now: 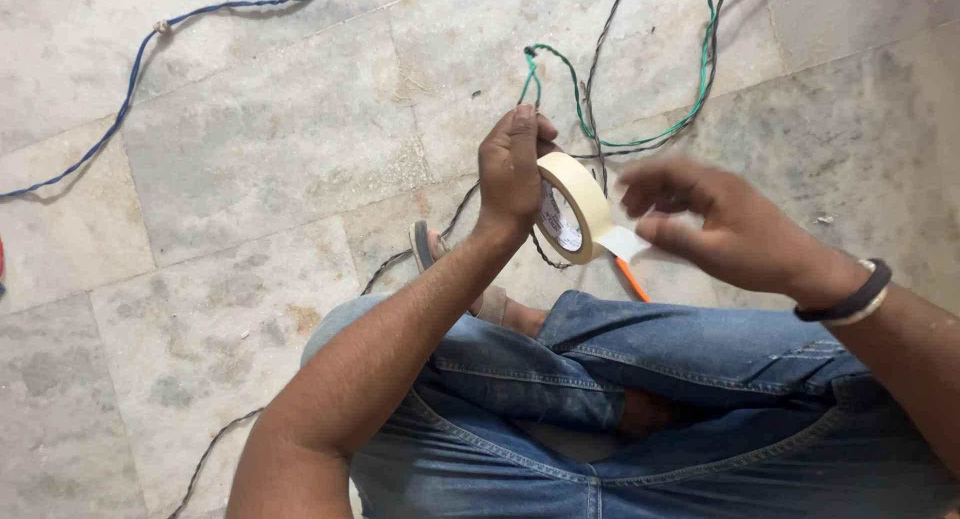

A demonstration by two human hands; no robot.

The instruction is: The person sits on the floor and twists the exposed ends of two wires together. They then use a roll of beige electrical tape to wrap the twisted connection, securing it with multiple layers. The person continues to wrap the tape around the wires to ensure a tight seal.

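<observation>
Blue cable (120, 104) on marble floor (250, 179)

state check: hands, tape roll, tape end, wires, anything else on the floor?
left hand: closed on the tape roll, raised over the lap
tape roll: held on edge, partly unwound
tape end: peeled free, pinched by the right hand
right hand: motion-blurred, fingers on the tape end
green wire: loose on the floor, one end by the left hand
blue wire: lying slack on the floor
orange tool: mostly hidden

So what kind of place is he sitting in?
Probably a room where wiring work goes on: a bare stone tile floor, loose twisted wires lying across it, and a roll of tape in the left hand.
</observation>
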